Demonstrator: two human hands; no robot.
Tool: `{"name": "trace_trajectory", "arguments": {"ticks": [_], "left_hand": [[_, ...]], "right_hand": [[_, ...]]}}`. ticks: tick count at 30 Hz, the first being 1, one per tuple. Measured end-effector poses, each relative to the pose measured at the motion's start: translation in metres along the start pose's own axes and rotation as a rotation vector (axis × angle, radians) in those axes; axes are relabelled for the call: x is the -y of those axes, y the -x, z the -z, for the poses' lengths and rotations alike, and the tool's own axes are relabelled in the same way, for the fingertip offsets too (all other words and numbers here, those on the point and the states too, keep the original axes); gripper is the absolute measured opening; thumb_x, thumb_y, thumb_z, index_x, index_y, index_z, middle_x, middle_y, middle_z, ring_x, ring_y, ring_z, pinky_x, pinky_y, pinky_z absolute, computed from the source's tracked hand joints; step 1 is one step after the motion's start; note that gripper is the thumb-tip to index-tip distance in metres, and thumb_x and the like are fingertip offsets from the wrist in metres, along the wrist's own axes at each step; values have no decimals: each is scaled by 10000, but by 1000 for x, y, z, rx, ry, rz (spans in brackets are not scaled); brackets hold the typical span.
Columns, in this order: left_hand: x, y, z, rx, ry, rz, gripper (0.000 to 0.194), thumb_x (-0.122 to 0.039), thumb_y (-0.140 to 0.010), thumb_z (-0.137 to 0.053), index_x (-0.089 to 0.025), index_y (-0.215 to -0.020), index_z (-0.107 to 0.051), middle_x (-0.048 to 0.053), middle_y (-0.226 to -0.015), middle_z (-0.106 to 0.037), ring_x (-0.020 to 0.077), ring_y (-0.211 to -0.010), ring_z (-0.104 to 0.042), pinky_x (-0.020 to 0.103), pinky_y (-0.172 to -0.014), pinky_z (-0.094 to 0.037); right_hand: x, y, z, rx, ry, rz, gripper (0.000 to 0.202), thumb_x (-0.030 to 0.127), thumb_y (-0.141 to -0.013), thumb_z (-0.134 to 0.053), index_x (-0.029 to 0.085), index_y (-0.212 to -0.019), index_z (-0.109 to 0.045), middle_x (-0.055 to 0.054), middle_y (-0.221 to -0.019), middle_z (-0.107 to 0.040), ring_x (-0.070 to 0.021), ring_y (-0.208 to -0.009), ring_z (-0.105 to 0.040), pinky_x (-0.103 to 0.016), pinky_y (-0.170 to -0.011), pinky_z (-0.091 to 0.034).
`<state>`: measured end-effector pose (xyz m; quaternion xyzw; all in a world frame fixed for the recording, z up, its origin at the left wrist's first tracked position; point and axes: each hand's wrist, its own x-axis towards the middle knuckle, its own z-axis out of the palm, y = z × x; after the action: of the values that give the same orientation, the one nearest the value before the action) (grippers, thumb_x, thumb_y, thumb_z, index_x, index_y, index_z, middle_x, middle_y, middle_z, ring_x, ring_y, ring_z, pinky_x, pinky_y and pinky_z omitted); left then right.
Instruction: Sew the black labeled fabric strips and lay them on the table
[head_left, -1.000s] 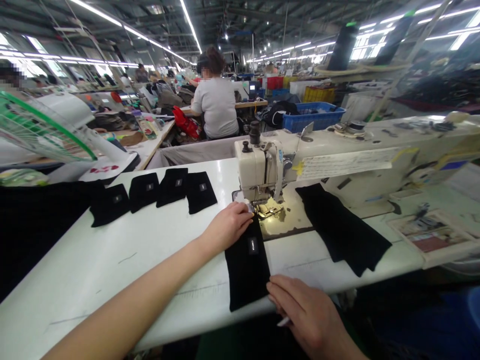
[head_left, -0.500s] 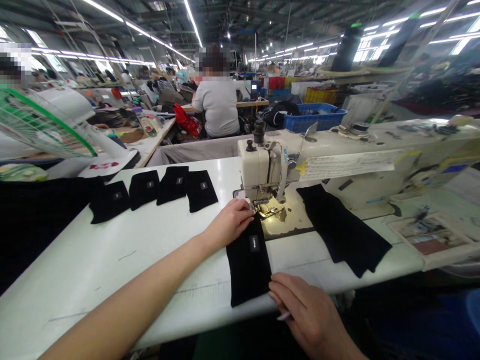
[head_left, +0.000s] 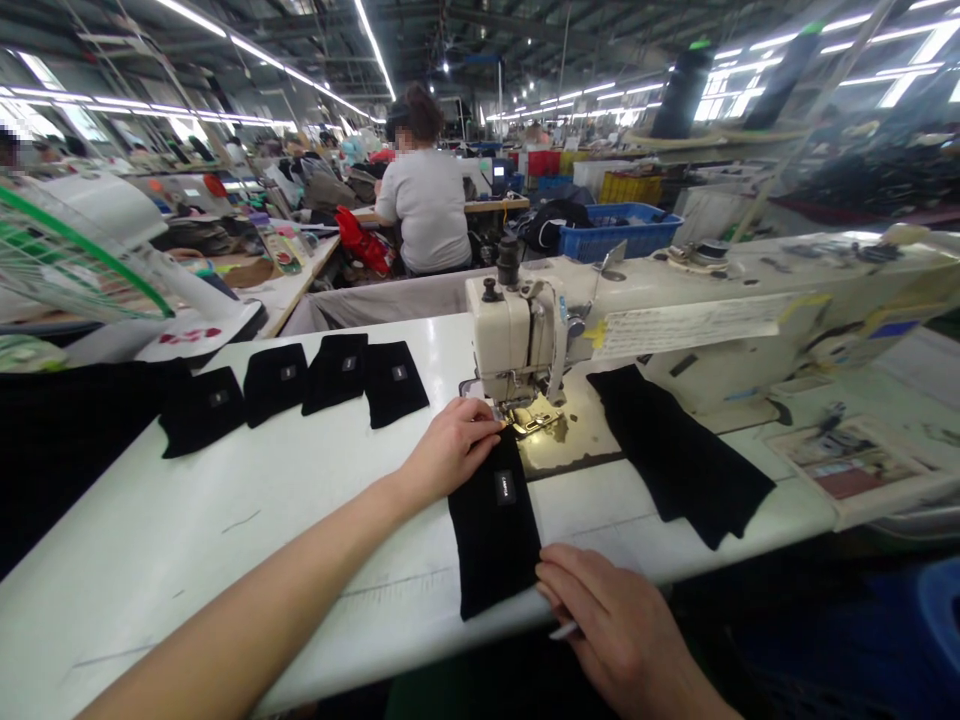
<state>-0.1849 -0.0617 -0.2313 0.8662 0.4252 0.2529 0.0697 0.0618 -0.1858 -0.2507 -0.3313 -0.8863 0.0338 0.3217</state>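
A black fabric piece [head_left: 491, 545] with a small dark label [head_left: 506, 488] lies on the white sewing table, its far end at the needle area of the sewing machine [head_left: 501, 340]. My left hand [head_left: 455, 445] is closed at that far end, fingertips pinching the cloth close beside the presser foot [head_left: 529, 422]. At the near right edge of the same piece, my right hand [head_left: 611, 620] grips the cloth between thumb and fingers. A thin whitish tip [head_left: 564, 630] pokes out from under the right hand; what it belongs to is hidden.
Several labelled black pieces [head_left: 394, 385] lie in a row at the left. More black fabric [head_left: 675, 455] rests right of the needle plate. A fan [head_left: 97, 250] stands at far left, a parts tray [head_left: 847, 455] at right. A co-worker [head_left: 431, 205] sits ahead near a blue basket [head_left: 619, 230].
The whole view has shifted slightly, with the table and machine a little further left. Both hands keep the same hold on the black fabric piece, which shows no clear movement.
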Motion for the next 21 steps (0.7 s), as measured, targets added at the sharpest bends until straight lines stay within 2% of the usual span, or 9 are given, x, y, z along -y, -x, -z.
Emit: {"name": "trace_trajectory", "arguments": {"ticks": [5, 8, 10, 13, 15, 18, 21], "left_hand": [[3, -3, 4, 22, -53, 24, 215, -192, -942, -599, -195, -1095, -749, 97, -1037, -654, 242, -969, -581, 402, -875, -510], [-1, -2, 7, 71, -138, 22, 234, -218, -953, -586, -197, -1134, -732, 104, -1078, -654, 255, -986, -580, 420, -883, -516], [-10, 1, 9, 96, -254, 18, 269, -209, -954, -573, -185, -1189, -703, 128, -1143, -646, 291, -1048, -574, 490, -935, -501], [-33, 14, 12, 87, -366, -17, 330, -114, -919, -550, -167, -1223, -668, 164, -1250, -616, 347, -1173, -546, 615, -1023, -432], [-54, 28, 14, 126, -277, -101, 311, -95, -909, -535, -168, -1177, -675, 152, -1223, -631, 320, -1152, -574, 547, -985, -496], [-82, 50, 17, 215, -88, -239, 234, -171, -955, -518, -170, -1119, -684, 119, -1080, -680, 247, -1017, -641, 376, -843, -587], [-94, 66, 19, 214, -85, -302, 274, -201, -976, -494, -138, -1187, -657, 134, -1109, -696, 264, -1082, -643, 382, -859, -603]], "right_hand": [[-1, -1, -1, 37, 1, -33, 372, 55, -949, -340, 154, -1075, -675, -96, -1036, -728, -181, -790, -687, -269, -594, -514], [-1, -2, 1, 62, 0, -40, 384, 62, -968, -323, 165, -1073, -678, -84, -1025, -726, -178, -794, -685, -263, -586, -503], [-1, -3, 3, 70, 8, -26, 375, 109, -1010, -315, 159, -1070, -682, -86, -1006, -728, -181, -788, -687, -264, -586, -507], [-1, -2, 5, 68, 45, 18, 358, 194, -1052, -335, 130, -1105, -683, -107, -1007, -733, -187, -783, -695, -266, -584, -519], [-1, 0, 4, 63, 65, 36, 345, 215, -1054, -360, 114, -1126, -683, -117, -1018, -735, -190, -775, -700, -270, -571, -525], [-3, 5, 3, 52, 65, 55, 318, 193, -1040, -398, 96, -1138, -683, -125, -1033, -740, -196, -779, -708, -285, -578, -541], [-4, 7, 4, 49, 57, 77, 309, 176, -1031, -406, 90, -1164, -672, -131, -1057, -741, -196, -796, -711, -289, -598, -553]]}}
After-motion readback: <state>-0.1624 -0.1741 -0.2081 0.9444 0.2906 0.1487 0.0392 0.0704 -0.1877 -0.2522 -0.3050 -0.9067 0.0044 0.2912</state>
